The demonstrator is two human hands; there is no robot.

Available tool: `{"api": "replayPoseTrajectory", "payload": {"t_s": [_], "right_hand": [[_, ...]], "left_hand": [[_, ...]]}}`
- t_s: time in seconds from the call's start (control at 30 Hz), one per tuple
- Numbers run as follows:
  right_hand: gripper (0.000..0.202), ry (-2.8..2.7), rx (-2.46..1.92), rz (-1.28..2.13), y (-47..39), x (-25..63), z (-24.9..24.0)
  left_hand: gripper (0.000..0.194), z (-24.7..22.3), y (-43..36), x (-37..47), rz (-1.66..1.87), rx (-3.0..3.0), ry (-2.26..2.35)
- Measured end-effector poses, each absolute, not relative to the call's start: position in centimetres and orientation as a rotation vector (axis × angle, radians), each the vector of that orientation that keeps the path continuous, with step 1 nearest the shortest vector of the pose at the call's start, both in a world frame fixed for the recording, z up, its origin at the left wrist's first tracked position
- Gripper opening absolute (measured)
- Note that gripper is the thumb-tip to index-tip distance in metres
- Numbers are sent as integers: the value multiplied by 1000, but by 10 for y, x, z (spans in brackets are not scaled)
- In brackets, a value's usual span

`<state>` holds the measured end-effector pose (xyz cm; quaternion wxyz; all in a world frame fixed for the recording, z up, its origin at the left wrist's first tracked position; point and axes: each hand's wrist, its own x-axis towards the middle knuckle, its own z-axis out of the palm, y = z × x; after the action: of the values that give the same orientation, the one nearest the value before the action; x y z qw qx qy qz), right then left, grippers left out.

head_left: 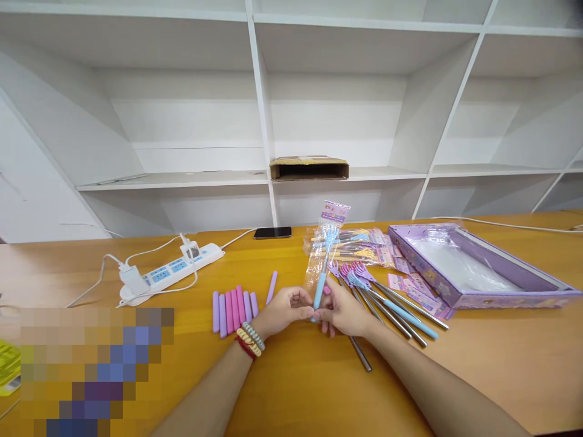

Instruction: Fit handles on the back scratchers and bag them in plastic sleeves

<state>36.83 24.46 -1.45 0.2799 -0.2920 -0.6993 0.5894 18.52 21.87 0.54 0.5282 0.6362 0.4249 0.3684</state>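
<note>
With fingers pinched, my left hand (288,311) and right hand (339,308) hold a bagged scratcher (320,290) over the desk (282,382); I can't read its small label (336,211). Clear plastic (449,261) lies in the box (514,298).

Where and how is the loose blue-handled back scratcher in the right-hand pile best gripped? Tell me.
Probably by the lower end of its blue handle, from above and the person's right. That end is wider than the bare metal rods beside it and points away from the crowded pink claw heads, where its own blue claw lies.
</note>
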Motion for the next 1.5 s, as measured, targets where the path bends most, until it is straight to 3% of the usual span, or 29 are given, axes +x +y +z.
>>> {"api": "replayPoseTrajectory", "payload": {"t_s": [0.1, 0.33, 0.5, 0.77, 1.1, 1.33, 1.5], "right_hand": [[40, -1938, -831, 1566, 244, 369, -15], [31, -2023, -787, 1517, 243, 376, -5], [29, -2013, -733, 1567, 242, 381, 3], [44, -1978, -722, 1734, 245, 384, 4], [60, -2065, -960, 1971, 246, 385, 6], [43, -2001, -858, 1878, 248, 383, 9], [23, -1783, -790, 1591, 251, 385, 19]], "left_hand": [[32, 2, 220, 181, 814, 1531, 1031], [15, -6, 218, 190, 891, 1684, 1210], [21, -3, 215, 198, 958, 1585, 1172], [31, 11, 210, 197, 803, 1370, 1066], [32, 21, 200, 198, 327, 1426, 1371], [17, 22, 200, 203, 710, 1507, 1234], [21, 30, 205, 205, 1041, 1407, 1156]]}}
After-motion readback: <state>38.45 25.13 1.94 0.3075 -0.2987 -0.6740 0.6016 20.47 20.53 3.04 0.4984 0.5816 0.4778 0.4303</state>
